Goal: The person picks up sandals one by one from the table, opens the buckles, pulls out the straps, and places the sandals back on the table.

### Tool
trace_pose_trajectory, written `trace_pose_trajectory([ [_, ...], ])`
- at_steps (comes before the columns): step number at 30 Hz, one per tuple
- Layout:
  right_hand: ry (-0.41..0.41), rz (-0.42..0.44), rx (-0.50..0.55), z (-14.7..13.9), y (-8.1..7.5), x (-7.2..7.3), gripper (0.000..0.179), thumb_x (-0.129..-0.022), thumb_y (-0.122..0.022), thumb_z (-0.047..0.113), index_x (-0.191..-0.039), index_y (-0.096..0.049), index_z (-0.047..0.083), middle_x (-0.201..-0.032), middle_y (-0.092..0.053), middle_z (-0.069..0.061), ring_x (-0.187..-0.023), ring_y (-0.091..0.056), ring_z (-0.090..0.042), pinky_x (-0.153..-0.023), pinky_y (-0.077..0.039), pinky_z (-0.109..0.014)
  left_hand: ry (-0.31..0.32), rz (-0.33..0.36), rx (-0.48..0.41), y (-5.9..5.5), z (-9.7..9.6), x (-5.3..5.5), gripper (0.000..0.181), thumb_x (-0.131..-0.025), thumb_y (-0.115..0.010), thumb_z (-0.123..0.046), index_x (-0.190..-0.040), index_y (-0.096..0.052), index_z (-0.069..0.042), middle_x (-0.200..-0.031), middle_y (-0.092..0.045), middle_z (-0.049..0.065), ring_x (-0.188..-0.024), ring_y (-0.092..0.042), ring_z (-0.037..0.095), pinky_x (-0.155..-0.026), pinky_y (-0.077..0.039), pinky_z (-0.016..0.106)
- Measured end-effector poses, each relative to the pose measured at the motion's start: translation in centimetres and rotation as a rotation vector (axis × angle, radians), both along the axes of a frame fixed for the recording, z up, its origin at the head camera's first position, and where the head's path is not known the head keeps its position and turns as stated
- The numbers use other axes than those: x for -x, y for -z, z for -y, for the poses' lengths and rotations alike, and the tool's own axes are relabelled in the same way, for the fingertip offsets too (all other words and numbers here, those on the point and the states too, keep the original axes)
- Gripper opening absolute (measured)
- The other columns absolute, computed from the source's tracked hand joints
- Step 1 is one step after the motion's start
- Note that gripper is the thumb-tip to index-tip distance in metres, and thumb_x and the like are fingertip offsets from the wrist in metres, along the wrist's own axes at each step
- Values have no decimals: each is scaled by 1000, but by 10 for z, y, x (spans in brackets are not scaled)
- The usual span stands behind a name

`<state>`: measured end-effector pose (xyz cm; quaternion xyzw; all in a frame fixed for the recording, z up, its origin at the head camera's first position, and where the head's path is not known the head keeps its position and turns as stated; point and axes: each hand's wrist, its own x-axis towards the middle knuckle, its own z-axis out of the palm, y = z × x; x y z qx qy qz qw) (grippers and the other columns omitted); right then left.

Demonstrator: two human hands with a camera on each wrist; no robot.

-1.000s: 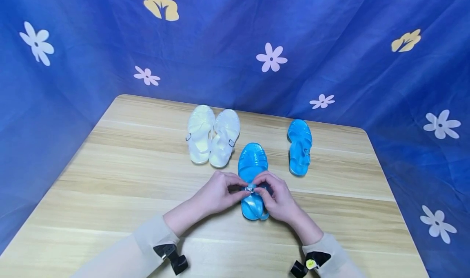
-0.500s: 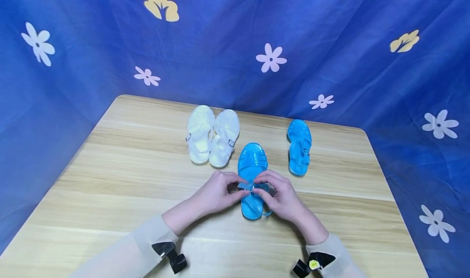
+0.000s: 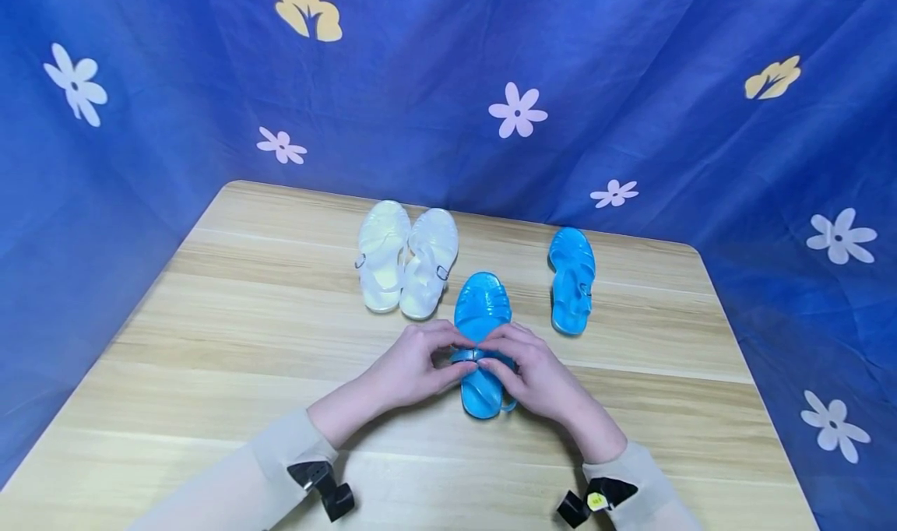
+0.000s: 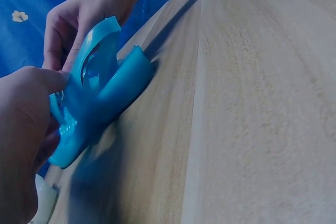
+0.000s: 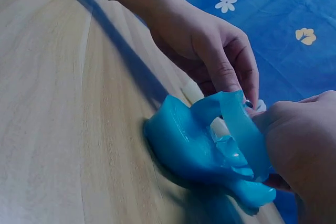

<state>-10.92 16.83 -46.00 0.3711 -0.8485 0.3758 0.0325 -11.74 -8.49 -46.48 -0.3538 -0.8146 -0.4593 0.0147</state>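
Observation:
A blue jelly sandal (image 3: 482, 307) stands between both hands in the head view, toe away from me. My left hand (image 3: 419, 365) pinches its ankle strap (image 3: 462, 356) from the left with thumb and fingers. From the right, my right hand (image 3: 530, 369) pinches the same strap near the buckle. Fingers partly hide the buckle in every view. The left wrist view shows the sandal's heel part (image 4: 128, 74) from the side. In the right wrist view the heel band (image 5: 244, 135) arches beside the right hand.
A pair of clear white jelly sandals (image 3: 381, 258) lies behind on the left. Another blue sandal (image 3: 571, 282) lies at the back right. The wooden table (image 3: 231, 321) meets a blue flowered curtain (image 3: 420, 87) at its far edge.
The buckle and strap end between my fingers have shifted: the strap end stuck out leftward half a second ago, and the strap now lies flatter across the sandal. Both hands stay nearly in place.

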Motion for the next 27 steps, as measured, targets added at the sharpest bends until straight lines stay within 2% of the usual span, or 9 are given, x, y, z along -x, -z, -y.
trace_pose_trajectory([
  [4, -40, -47, 25, 4, -1, 2, 15, -103, -73, 14, -117, -75, 13, -120, -67, 6, -115, -61, -14, -98, -55, -36, 16, -19, -3, -2, 3, 1, 26, -95, -83, -24, -117, -79, -12, -114, -73, -5, -106, -68, 9, -87, -60, 32],
  [9, -93, -50, 48, 7, -1, 2, 16, -104, -69, 9, -120, -70, 11, -120, -68, 2, -113, -65, -14, -98, -56, -35, 49, -31, -11, -3, 7, 2, 26, -95, -83, -22, -119, -78, -11, -115, -76, -3, -107, -70, 8, -89, -60, 31],
  [16, -84, -41, -6, 12, 2, 2, 11, -107, -65, 12, -117, -62, 10, -112, -63, 4, -99, -60, -10, -89, -57, -29, 47, -29, -23, 1, 9, 2, 25, -96, -82, -20, -119, -78, -10, -115, -77, -2, -105, -72, 9, -87, -62, 34],
  [20, -90, -48, -11, 12, 0, 4, 15, -105, -69, 16, -117, -63, 12, -110, -63, 5, -96, -60, -12, -85, -57, -29, 31, -30, -29, 3, 9, 1, 23, -96, -82, -20, -117, -79, -11, -113, -78, -3, -103, -72, 9, -86, -61, 31],
  [27, -91, -115, -42, 8, -5, 5, 18, -103, -74, 23, -117, -67, 14, -111, -67, 7, -102, -61, -11, -91, -52, -34, 73, -56, -63, 2, 9, 4, 22, -95, -83, -19, -115, -79, -12, -110, -77, -4, -100, -71, 8, -83, -62, 32],
])
